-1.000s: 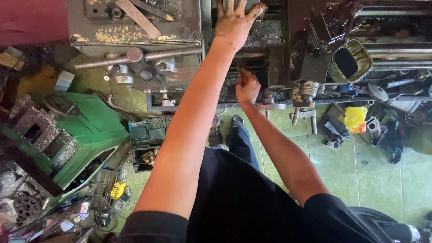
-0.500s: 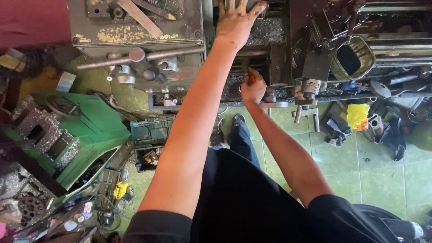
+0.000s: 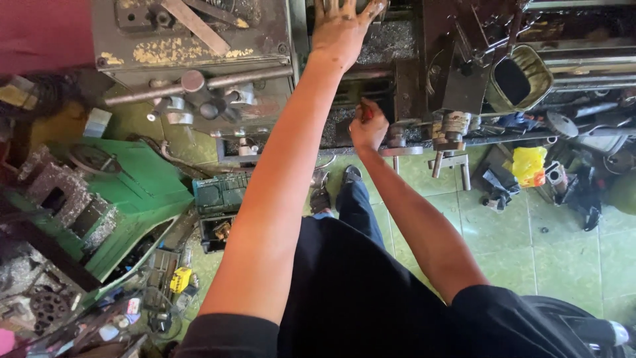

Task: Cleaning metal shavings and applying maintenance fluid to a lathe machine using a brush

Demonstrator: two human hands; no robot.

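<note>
I look down at a dark, greasy metal lathe (image 3: 199, 59) that runs across the top of the view. My left hand (image 3: 341, 26) lies flat with fingers spread on the machine's bed, among metal chips. My right hand (image 3: 368, 126) is lower, closed around a small red-handled tool at the front of the machine, beside a crank handle (image 3: 401, 142). What the tool's tip touches is hidden by the hand.
A green metal cabinet (image 3: 126, 192) with tools stands at the left, a small dark-green toolbox (image 3: 222, 192) beside it. A metal oil can (image 3: 520, 79) sits on the lathe at right. A yellow bag (image 3: 529, 166) and scrap parts lie on the green tiled floor (image 3: 563, 252).
My right hand has shifted slightly right and up along the machine's front. The left hand stays flat on the bed. The view has drifted a little.
</note>
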